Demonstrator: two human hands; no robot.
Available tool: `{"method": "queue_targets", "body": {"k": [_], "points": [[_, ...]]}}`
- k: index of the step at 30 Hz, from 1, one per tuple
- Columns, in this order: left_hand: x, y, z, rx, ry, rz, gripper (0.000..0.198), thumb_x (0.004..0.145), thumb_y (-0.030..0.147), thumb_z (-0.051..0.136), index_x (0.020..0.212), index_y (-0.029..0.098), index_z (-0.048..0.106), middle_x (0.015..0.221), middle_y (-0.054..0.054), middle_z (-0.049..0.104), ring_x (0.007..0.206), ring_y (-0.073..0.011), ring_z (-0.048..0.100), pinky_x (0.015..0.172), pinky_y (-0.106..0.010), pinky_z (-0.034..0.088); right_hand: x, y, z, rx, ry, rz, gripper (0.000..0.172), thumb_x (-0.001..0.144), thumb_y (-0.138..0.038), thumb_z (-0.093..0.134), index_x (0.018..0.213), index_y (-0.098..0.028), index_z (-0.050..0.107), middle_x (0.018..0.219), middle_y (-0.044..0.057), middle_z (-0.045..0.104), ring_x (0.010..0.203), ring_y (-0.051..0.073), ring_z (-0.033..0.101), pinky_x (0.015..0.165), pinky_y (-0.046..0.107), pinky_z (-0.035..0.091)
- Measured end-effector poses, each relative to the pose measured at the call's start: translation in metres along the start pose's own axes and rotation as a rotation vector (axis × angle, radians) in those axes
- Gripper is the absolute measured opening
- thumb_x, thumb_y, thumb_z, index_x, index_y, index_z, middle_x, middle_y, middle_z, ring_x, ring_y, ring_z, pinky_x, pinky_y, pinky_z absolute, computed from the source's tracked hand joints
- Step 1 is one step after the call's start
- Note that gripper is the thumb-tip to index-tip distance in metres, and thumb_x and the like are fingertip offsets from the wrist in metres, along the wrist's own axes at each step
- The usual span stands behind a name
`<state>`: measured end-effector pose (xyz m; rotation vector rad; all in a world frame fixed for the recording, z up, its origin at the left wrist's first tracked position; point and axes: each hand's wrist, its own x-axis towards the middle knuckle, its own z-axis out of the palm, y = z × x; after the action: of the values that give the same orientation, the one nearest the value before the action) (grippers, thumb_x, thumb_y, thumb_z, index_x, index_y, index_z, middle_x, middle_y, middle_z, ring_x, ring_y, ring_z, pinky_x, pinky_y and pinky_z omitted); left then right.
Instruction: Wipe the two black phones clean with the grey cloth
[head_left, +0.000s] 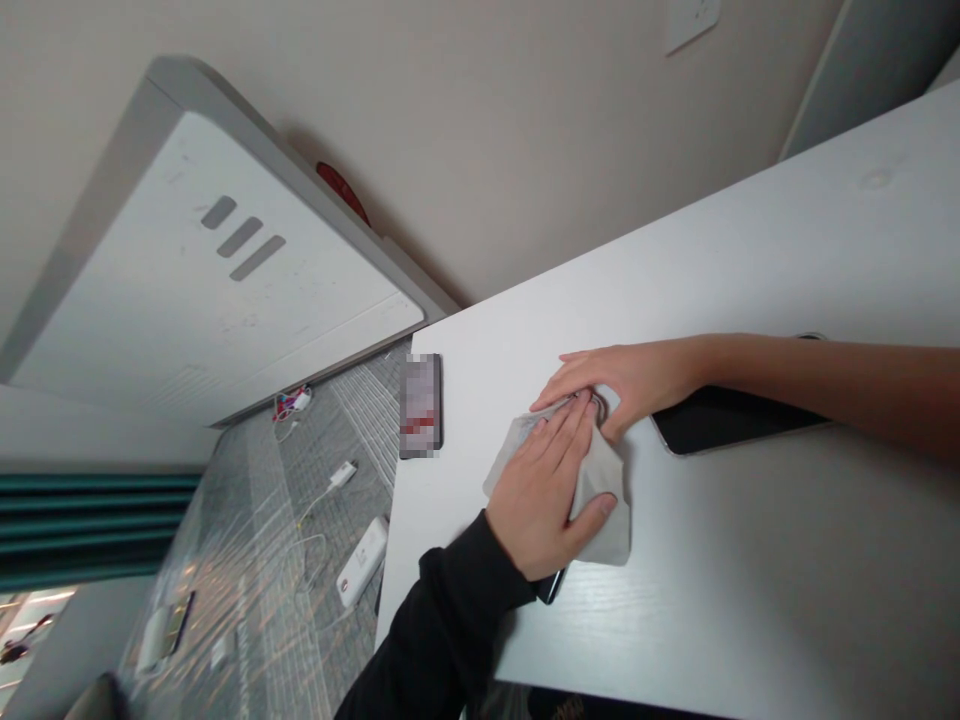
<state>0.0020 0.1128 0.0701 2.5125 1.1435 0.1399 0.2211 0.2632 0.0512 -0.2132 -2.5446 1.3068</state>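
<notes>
Soft grey cloth (600, 500), crumpled, pressed flat under left hand (544, 500) upon smooth white table (750, 600). Fingers of both hands extended, right hand (622, 380) touching cloth's far edge. Glossy black phone (720, 420) under right wrist, long axis along forearm.

A white desk (750, 560) stands against a beige wall (487, 120). Beside it, a bed (300, 560) and teal curtain (82, 530).
</notes>
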Motion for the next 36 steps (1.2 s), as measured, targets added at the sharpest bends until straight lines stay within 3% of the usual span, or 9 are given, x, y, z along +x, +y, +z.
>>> {"method": "queue_targets", "body": {"k": [3,5,11,15,18,22,27,31,36], "points": [[0.0,-0.005,0.002,-0.033,0.023,0.027,0.089,0.112,0.062,0.037,0.174,0.008,0.005,0.181,-0.023,0.017,0.17,-0.0325,0.017,0.136,-0.059,0.026,0.0,-0.003,-0.006,0.068,0.007,0.038,0.051,0.101,-0.049,0.064,0.145,-0.024,0.07,0.143,0.007,0.076,0.132,0.029,0.068,0.125,0.047,0.039],[-0.001,-0.009,0.003,-0.062,0.042,0.051,0.093,0.111,0.07,0.03,0.174,0.009,0.0,0.181,-0.024,0.016,0.17,-0.033,0.016,0.136,-0.058,0.026,0.0,-0.005,-0.009,0.102,0.04,0.073,0.054,0.108,-0.054,0.049,0.145,-0.021,0.069,0.143,0.009,0.076,0.131,0.027,0.069,0.118,0.043,0.047],[-0.002,-0.007,0.003,-0.071,0.061,0.043,0.089,0.111,0.071,0.021,0.175,0.016,-0.005,0.183,-0.019,0.013,0.171,-0.0314,0.012,0.137,-0.057,0.024,-0.007,-0.01,-0.022,0.013,0.134,0.204,0.055,0.092,-0.041,0.065,0.142,-0.017,0.068,0.118,0.01,0.08,0.106,0.027,0.073,0.097,0.04,0.054],[-0.001,0.002,-0.001,0.037,0.065,-0.087,0.083,0.114,0.061,0.033,0.175,0.022,-0.007,0.183,-0.015,0.015,0.171,-0.0331,0.008,0.135,-0.062,0.026,-0.008,-0.021,-0.022,-0.104,0.113,0.309,0.03,0.083,-0.034,0.071,0.106,-0.016,0.079,0.091,0.01,0.076,0.083,0.026,0.064,0.084,0.042,0.047],[-0.001,0.004,0.0,0.085,0.085,-0.105,0.087,0.113,0.062,0.034,0.174,0.023,-0.014,0.183,-0.017,0.012,0.171,-0.0359,0.003,0.133,-0.066,0.026,-0.004,-0.03,-0.018,-0.055,0.046,0.311,0.02,0.086,-0.036,0.068,0.089,-0.017,0.075,0.09,0.009,0.076,0.086,0.025,0.064,0.085,0.04,0.047],[-0.003,0.002,0.003,0.108,0.12,-0.097,0.092,0.113,0.062,0.036,0.172,0.02,-0.021,0.183,-0.021,0.006,0.17,-0.0377,-0.004,0.134,-0.067,0.023,0.003,-0.036,-0.016,0.126,0.007,0.333,0.018,0.091,-0.036,0.06,0.084,-0.021,0.068,0.088,0.005,0.076,0.085,0.022,0.068,0.081,0.035,0.053],[-0.002,-0.002,0.008,0.096,0.156,-0.07,0.096,0.112,0.062,0.037,0.171,0.016,-0.023,0.182,-0.025,0.0,0.17,-0.0368,-0.001,0.135,-0.064,0.022,0.0,-0.035,-0.022,0.238,0.022,0.446,0.025,0.098,-0.039,0.044,0.08,-0.025,0.055,0.064,0.002,0.065,0.055,0.018,0.061,0.056,0.034,0.051],[-0.004,-0.002,0.003,0.099,0.149,-0.044,0.092,0.113,0.066,0.031,0.173,0.014,-0.015,0.182,-0.025,0.001,0.171,-0.0345,0.0,0.135,-0.062,0.022,-0.007,-0.024,-0.031,0.13,0.044,0.495,0.012,0.089,-0.032,0.053,0.095,-0.025,0.06,0.063,-0.001,0.066,0.048,0.017,0.057,0.055,0.034,0.047],[-0.01,0.002,-0.006,0.111,0.183,-0.053,0.077,0.113,0.067,0.015,0.173,0.02,0.026,0.182,-0.014,0.019,0.17,-0.0317,0.017,0.134,-0.059,0.023,-0.013,-0.01,-0.033,-0.087,0.087,0.377,0.031,0.074,-0.023,0.064,0.105,-0.023,0.07,0.096,0.006,0.08,0.079,0.025,0.069,0.079,0.04,0.053]]}}
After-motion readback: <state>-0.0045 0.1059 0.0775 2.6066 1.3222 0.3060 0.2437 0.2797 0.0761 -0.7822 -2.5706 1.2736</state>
